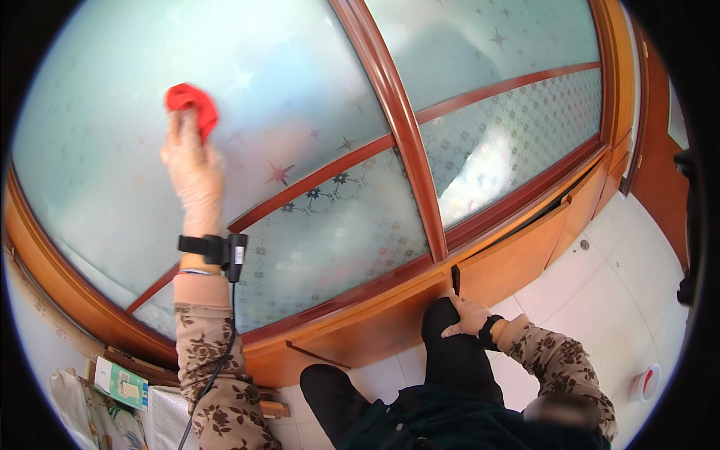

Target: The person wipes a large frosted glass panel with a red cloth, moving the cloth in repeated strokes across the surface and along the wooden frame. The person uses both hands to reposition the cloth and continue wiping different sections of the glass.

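Note:
A bunched red cloth (194,109) is held by my left hand (194,166) and pressed against the large frosted glass panel (112,169) of a sliding door, at the upper left. A strap with a small black device and a cable sits round that wrist. My right hand (468,316) rests on my bent knee, beside the wooden drawer fronts under the door, and wears a black band at the wrist. It holds no object that I can see. A red-brown frame post (402,135) parts the left panel from the patterned right one.
Wooden drawer fronts (506,253) below the glass stand slightly ajar. On the tiled floor at the right is a white tub (645,383) with something red inside. A green and white box (121,383) and cloth-covered things lie at the lower left. A brown door (658,157) stands far right.

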Available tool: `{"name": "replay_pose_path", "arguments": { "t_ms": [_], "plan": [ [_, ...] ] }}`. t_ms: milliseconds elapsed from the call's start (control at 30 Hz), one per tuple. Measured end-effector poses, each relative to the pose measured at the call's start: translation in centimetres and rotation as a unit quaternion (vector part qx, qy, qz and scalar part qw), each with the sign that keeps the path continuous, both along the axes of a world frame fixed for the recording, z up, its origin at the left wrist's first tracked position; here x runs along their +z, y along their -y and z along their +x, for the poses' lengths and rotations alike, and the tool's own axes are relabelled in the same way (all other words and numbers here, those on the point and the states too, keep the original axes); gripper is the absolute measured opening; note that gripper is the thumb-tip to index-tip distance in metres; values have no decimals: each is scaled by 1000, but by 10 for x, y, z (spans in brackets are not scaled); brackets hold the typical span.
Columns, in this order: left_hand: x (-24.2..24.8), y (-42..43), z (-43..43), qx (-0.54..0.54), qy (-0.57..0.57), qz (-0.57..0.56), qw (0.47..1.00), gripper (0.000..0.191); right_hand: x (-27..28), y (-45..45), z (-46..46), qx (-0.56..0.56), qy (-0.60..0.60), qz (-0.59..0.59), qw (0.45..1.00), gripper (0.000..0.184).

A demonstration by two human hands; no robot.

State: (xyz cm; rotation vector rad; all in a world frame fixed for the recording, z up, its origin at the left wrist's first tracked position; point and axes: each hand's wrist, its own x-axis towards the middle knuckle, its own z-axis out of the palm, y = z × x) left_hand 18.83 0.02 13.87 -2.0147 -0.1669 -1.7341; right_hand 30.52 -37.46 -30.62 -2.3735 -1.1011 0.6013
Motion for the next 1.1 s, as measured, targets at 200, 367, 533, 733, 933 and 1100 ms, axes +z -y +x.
{"name": "replay_pose_path", "arguments": {
  "t_ms": [200, 367, 533, 733, 933, 1100],
  "plan": [
    [-60, 63, 29, -12, -190, 64, 980, 57, -12, 2, 2, -2, 12, 7, 1000, 128],
    [-54, 58, 25, 12, -240, 66, 968, 60, -20, 5, 5, -6, 7, 23, 1000, 127],
    [9, 36, 38, -49, -88, 71, 992, 60, -14, 9, 4, -7, -5, 34, 999, 124],
    [26, 59, 68, -23, -42, 50, 998, 60, -7, 11, 2, -6, -10, 49, 999, 123],
    [-67, 107, 90, -63, -227, 84, 968, 56, -12, 12, 3, -23, -16, 60, 998, 122],
    [-165, 125, 80, -254, -355, -146, 888, 45, -17, 20, 4, -49, -31, 135, 989, 111]
  ]
}}
